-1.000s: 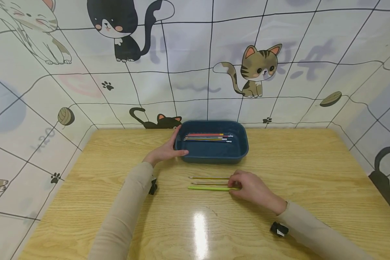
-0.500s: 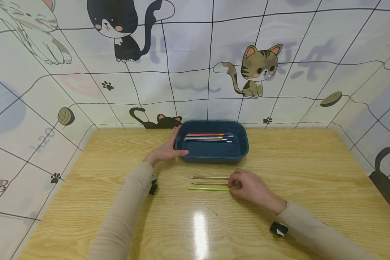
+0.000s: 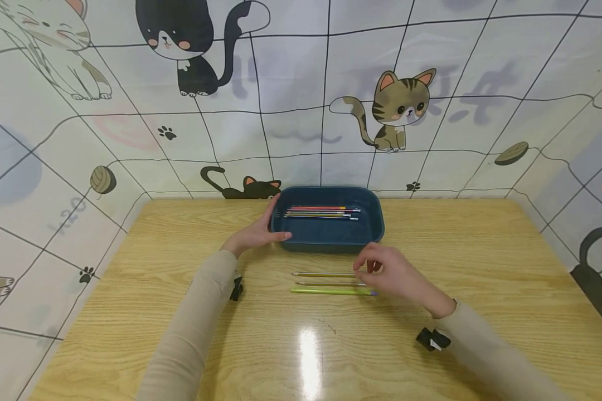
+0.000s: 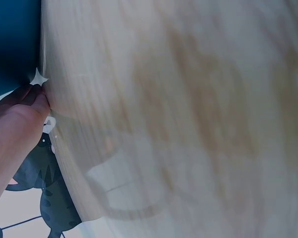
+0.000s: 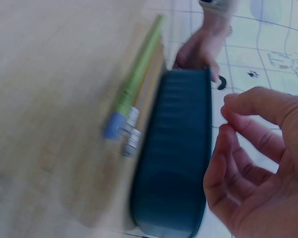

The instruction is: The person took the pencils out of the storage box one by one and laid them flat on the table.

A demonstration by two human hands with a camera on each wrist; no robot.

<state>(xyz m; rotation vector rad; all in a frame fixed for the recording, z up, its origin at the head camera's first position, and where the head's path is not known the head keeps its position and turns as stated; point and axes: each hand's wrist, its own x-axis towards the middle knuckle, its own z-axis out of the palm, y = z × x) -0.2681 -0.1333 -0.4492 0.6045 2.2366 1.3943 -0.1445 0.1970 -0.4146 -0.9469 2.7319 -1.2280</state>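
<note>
A dark blue rectangular plastic bin (image 3: 326, 239) stands against the back wall with several pencils (image 3: 318, 216) lying inside it. My left hand (image 3: 253, 234) grips its left end, thumb over the front corner and fingers along the side. In front of the bin lie three pencils in a row: a yellowish one (image 3: 326, 274), a brownish one (image 3: 326, 284) and a lime-green one (image 3: 326, 291) with a blue eraser end (image 5: 114, 126). Just above their right ends hovers my right hand (image 3: 388, 270), fingers loosely curled. Nothing shows between its thumb and index finger in the right wrist view.
The wooden table (image 3: 481, 267) extends in front and to both sides. A wall covering (image 3: 301, 111) with cartoon cats and grid lines surrounds it at the back and sides. Small black devices, one of them a wrist camera (image 3: 433, 339), are on both wrists.
My right hand has come away from the green pencil's right end and risen toward the bin, uncovering the blue eraser. My left hand and the bin have stayed put.
</note>
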